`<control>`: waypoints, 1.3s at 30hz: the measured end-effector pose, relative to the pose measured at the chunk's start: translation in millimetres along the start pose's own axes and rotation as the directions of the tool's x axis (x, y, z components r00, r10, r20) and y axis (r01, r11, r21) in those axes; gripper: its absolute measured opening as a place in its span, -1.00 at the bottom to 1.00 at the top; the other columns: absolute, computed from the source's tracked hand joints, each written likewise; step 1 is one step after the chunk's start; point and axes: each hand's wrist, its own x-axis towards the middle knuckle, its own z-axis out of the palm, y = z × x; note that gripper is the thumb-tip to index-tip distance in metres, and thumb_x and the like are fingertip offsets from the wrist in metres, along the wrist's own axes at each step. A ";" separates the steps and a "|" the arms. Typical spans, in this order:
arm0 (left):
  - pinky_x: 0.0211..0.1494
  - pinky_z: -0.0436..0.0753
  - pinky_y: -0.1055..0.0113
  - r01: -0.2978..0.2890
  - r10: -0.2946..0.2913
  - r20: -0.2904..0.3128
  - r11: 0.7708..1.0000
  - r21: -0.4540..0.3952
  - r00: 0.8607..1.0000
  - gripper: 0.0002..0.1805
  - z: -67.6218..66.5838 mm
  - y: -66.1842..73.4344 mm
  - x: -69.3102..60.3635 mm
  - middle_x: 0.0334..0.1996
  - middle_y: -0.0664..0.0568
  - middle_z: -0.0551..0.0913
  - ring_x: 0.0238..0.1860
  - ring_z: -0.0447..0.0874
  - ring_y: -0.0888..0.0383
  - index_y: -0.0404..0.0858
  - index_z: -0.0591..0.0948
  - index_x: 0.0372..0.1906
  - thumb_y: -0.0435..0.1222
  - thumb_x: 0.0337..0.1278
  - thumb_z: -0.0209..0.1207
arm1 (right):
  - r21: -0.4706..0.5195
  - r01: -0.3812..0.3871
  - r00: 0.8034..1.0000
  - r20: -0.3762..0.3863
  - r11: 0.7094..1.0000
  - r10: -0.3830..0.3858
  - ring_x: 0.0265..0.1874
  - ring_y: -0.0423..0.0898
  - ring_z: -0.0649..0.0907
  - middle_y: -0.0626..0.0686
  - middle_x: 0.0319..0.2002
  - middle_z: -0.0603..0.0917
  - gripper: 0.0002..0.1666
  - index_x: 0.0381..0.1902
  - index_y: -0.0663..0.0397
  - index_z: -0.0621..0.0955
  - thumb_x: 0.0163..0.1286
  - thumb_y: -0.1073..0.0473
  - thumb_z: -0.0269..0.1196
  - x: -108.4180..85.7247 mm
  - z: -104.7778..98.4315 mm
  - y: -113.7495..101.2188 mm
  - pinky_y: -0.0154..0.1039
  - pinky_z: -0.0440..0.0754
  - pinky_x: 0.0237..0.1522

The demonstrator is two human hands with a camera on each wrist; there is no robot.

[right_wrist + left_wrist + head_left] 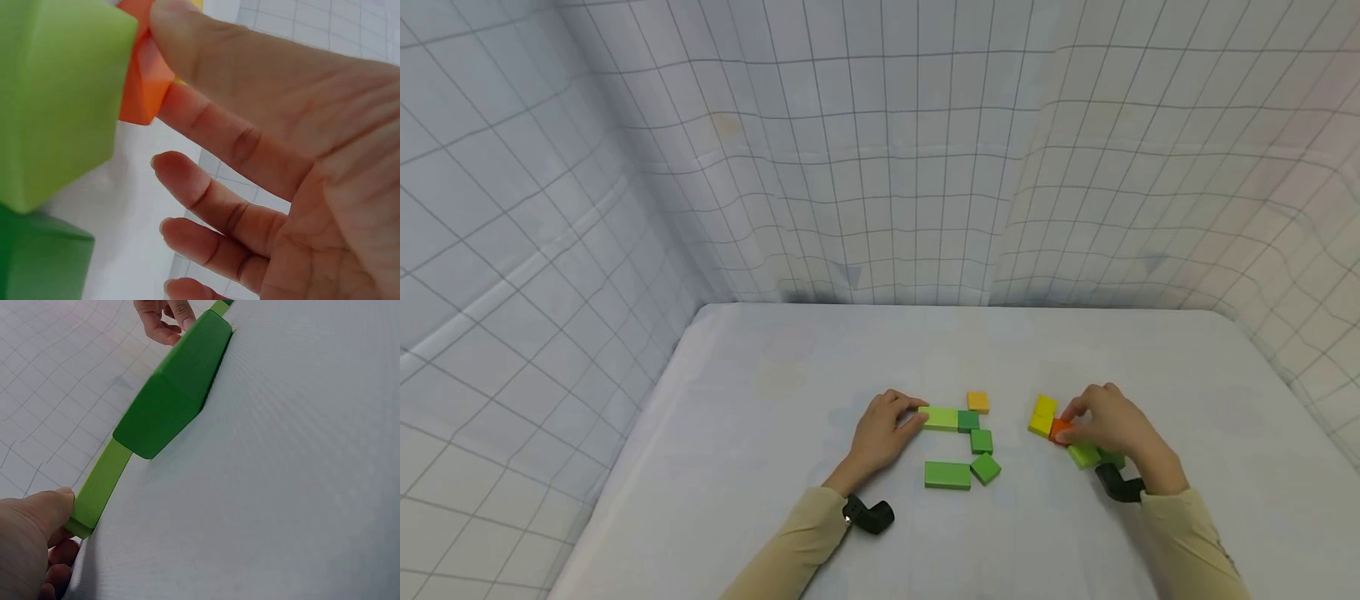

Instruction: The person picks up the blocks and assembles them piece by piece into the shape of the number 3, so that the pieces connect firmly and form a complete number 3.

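Note:
My left hand (pixel 880 432) pinches the left end of a long light green block (pixel 940 419) between thumb and fingers. That block lies flat, its right end against a small dark green block (pixel 968 422). Over on the right, my right hand (pixel 1111 423) holds an orange block (pixel 136 94) between thumb and index finger, the other fingers loosely bent. Beside the orange block are yellow blocks (pixel 1042 415) on its left and a lime green block (pixel 1083 456) nearer me. A darker green block (pixel 1112 457) is partly hidden beneath the right hand.
A yellow-orange block (pixel 977 402) sits behind the dark green one. Nearer me lie a green square block (pixel 981 442), a turned green block (pixel 986 468) and a long green block (pixel 947 475). White grid-patterned cloth (pixel 880 167) hangs behind the white table (pixel 760 467).

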 end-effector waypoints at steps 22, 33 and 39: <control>-0.27 0.37 0.32 -0.005 0.005 -0.006 1.000 -0.004 1.000 -0.69 -1.4 0.8 -4.6 -0.24 0.15 0.51 -0.28 0.36 0.23 -0.03 0.67 -0.01 -0.01 0.30 0.10 | 0.135 0.000 0.973 0.229 0.991 -0.031 -0.52 -0.10 0.40 -0.05 -0.57 0.43 -0.72 -0.47 0.02 0.56 -0.02 0.18 0.50 -22.0 18.4 -28.3 -0.22 0.31 -0.47; -0.26 0.38 0.32 -0.004 0.004 -0.004 1.000 0.007 1.000 -0.67 -1.7 -1.3 -2.7 -0.24 0.16 0.51 -0.27 0.37 0.23 -0.03 0.67 0.00 0.01 0.30 0.09 | 0.290 0.118 0.937 0.284 0.950 -0.203 -0.56 -0.16 0.39 -0.11 -0.60 0.41 -0.72 -0.43 -0.01 0.56 0.04 0.08 0.48 -26.5 35.0 -35.3 -0.31 0.29 -0.50; -0.24 0.37 0.31 -0.013 0.013 0.004 1.000 -0.005 1.000 -0.67 -1.5 -0.1 -1.2 -0.24 0.15 0.50 -0.27 0.36 0.22 -0.03 0.66 0.01 0.00 0.31 0.08 | 0.326 0.085 0.940 0.287 0.942 -0.185 -0.59 -0.20 0.40 -0.12 -0.60 0.43 -0.66 -0.39 0.00 0.55 0.05 0.00 0.47 -32.2 43.7 -34.3 -0.32 0.28 -0.52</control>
